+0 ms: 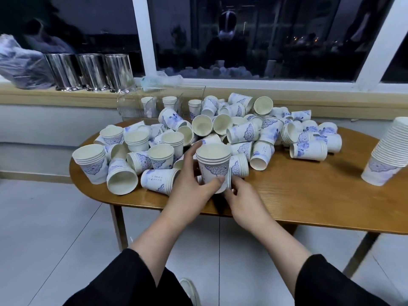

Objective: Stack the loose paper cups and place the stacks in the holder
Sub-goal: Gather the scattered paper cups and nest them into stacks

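Observation:
A heap of white paper cups with blue patterns [242,131] covers the middle of the wooden table [309,195], some upright in short stacks, many lying on their sides. My left hand [192,184] grips a short upright stack of cups [213,162] at the front of the heap, thumb across its lower front. My right hand [240,193] touches the base of that stack from the right, fingers curled against it. The clear plastic holder [161,100] stands at the table's back, with a few short stacks inside. A tall leaning stack [388,151] stands at the right.
Three shiny metal canisters [90,71] and a plastic bag [19,62] sit on the window ledge at the left. A dark window [254,36] runs behind the table. Tiled floor [44,228] lies below the table's front edge.

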A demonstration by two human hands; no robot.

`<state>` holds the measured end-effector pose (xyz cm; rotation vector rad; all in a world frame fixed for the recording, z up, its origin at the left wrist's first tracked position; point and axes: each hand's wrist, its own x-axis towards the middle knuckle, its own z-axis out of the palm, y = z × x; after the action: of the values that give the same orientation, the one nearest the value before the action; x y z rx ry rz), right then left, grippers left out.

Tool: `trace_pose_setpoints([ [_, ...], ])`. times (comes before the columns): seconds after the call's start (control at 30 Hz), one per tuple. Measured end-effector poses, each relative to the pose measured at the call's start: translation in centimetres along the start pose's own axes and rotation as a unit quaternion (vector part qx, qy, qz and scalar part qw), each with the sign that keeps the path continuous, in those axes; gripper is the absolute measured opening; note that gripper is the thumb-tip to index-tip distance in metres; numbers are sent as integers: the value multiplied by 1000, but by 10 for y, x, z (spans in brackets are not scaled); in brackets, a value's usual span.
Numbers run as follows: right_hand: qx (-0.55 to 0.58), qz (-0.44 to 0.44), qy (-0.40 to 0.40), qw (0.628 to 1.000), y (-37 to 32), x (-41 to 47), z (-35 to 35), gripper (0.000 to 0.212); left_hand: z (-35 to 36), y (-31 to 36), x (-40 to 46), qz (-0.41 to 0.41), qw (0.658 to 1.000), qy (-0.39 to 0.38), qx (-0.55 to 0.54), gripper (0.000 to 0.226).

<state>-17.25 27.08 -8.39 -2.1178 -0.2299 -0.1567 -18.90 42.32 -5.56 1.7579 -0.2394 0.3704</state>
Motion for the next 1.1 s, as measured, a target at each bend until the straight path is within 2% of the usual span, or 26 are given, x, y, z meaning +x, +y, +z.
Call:
trace_pose_setpoints([
  [0.2, 44, 1, 67, 997, 15, -6, -34, 5, 7, 6, 2, 16, 1000, 14, -14, 83],
  [0.3, 49, -22, 152, 987, 20, -11, -62, 6, 18, 3, 3, 31, 999, 20, 9, 85],
  [0.4, 58, -70, 261, 961, 8, -16, -96, 9, 32, -10, 4, 16, 999, -5, 33, 90],
  [0.47, 69, -107, 291, 948, -6, -17, -112, 9, 38, -16, 4, 8, 997, -24, 70, 90],
  [0.6, 26, -181, 233, 955, -30, -15, -118, 7, 46, -24, 4, 1, 990, -44, 134, 99],
  [0.67, -34, -208, 186, 960, -33, -7, -111, 7, 48, -28, 5, -2, 989, -47, 143, 102],
  [0.77, -143, -228, 90, 959, -27, 8, -97, 19, 45, -32, 7, -5, 991, -35, 128, 103],
  [0.87, -142, -250, 10, 958, -25, 18, -89, 17, 34, -36, 17, -10, 994, -9, 107, 102],
  [0.93, -124, -248, -15, 961, -28, 24, -85, 18, 29, -40, 22, -10, 994, -12, 106, 102],
  [1.1, -156, -208, -79, 962, -32, 37, -81, 40, 31, -46, 23, 4, 990, -31, 138, 104],
])
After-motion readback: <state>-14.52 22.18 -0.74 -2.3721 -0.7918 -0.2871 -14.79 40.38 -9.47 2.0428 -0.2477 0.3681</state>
